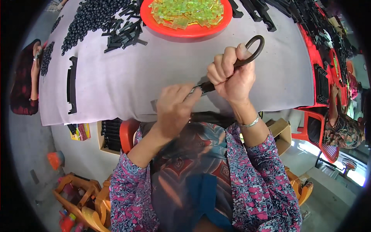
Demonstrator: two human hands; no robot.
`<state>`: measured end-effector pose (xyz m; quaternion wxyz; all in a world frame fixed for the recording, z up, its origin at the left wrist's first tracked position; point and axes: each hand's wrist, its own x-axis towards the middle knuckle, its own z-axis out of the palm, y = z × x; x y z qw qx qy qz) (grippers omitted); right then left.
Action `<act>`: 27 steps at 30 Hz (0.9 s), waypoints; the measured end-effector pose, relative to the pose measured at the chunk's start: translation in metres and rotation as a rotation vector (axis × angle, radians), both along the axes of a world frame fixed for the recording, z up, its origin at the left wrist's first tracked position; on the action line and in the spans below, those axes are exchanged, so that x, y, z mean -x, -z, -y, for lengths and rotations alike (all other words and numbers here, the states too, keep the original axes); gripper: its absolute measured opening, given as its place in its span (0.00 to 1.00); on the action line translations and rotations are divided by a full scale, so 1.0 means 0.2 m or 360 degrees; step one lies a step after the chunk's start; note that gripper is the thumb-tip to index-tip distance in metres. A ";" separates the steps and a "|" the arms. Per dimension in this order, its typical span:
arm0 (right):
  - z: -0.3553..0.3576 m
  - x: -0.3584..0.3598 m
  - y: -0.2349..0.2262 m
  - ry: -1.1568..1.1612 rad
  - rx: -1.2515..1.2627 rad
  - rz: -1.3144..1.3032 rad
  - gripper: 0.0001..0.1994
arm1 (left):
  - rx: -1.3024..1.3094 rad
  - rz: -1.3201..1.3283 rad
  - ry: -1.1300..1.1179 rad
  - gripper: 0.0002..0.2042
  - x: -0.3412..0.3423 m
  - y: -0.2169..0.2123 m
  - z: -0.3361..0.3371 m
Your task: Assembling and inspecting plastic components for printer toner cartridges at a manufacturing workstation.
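Note:
My right hand (235, 79) is a fist around a dark tool with a looped handle (259, 45); the loop sticks up past my thumb, and the tool's working end is hidden. A slim black piece (207, 87) spans the gap between my hands. Whether it belongs to the tool I cannot tell. My left hand (174, 110), blurred by motion, has its fingers closed over the near end of that piece. Both hands are above the pale tablecloth (127, 85), close to the table's near edge. On the left of the cloth lies a long black plastic part (72, 85).
Ahead stands a red tray (187, 34) of yellow-green clear pieces. Black beads (87, 25) and short black strips (123, 36) are heaped at far left, long black parts (257, 13) at far right. Another person (27, 81) sits left, one more (342, 123) right near a red chair (309, 127).

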<state>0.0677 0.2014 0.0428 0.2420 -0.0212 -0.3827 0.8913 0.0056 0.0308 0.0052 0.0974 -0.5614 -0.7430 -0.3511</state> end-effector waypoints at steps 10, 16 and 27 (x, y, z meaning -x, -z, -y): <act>0.05 0.02 0.08 0.0131 0.0084 0.0189 0.30 | 0.0006 0.0010 0.0001 0.12 0.00 0.00 -0.01; 0.02 -0.01 0.04 0.0107 0.0192 0.0062 0.31 | -0.0047 0.0011 0.0017 0.15 0.01 0.04 0.00; 0.02 0.01 0.04 -0.0007 -0.0006 -0.0092 0.20 | -0.0083 0.0021 0.0018 0.14 0.01 0.04 0.00</act>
